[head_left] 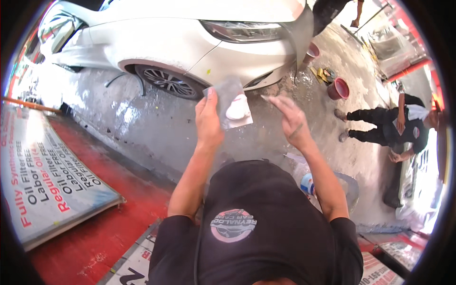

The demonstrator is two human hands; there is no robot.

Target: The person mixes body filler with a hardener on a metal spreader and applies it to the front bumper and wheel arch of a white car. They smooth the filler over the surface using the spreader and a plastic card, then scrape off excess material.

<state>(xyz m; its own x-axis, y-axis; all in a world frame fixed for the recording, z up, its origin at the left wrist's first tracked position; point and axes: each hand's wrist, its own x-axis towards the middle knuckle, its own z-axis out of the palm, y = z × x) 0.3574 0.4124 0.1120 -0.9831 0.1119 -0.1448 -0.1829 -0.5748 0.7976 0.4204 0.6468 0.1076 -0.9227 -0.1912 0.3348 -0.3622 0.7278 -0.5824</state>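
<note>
My left hand grips a thin grey square sheet by its left edge, held up in front of the white car's bumper. A mound of white paste sits on the sheet. My right hand is raised just right of the sheet, apart from it, with fingers closed around a thin pale object that is too blurred to make out. Behind both hands are the car's front wheel and white body.
Red buckets and small items lie right of the bumper. A co-worker in dark clothes stands at right; another person's dark legs show at top. A large sign board is at left, a can beside my right arm.
</note>
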